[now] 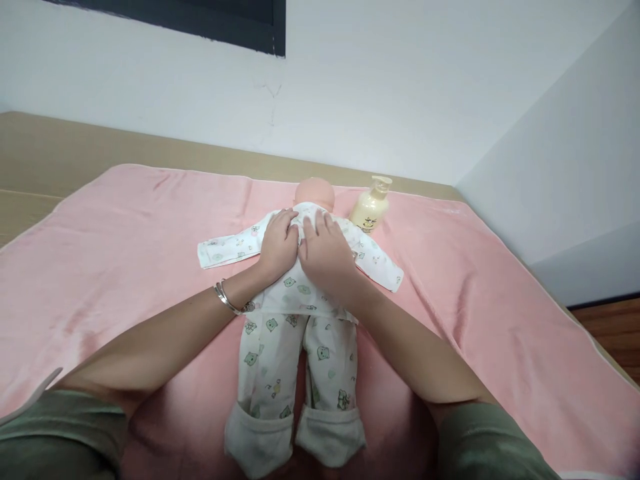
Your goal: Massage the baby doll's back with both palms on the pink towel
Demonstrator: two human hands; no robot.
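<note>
A baby doll (314,192) lies on a pink blanket (165,200) with its bald head toward the wall; no facial features show. It wears a white long-sleeved top (300,293) with small green animal prints and matching trousers (273,360) with turned-up cuffs. My left hand (279,243) rests flat on the left of the doll's upper body, fingers stretched out. Beside it, my right hand (327,253) lies on the right of the upper body, fingers spread. Both touch the cloth and hold nothing. The doll's hands and feet are hidden in the clothes.
A pale yellow pump bottle (370,205) stands on the blanket just right of the doll's head. Wooden boards (75,147) show beyond the blanket, against a white wall (380,93). A dark frame (240,27) sits in the wall above.
</note>
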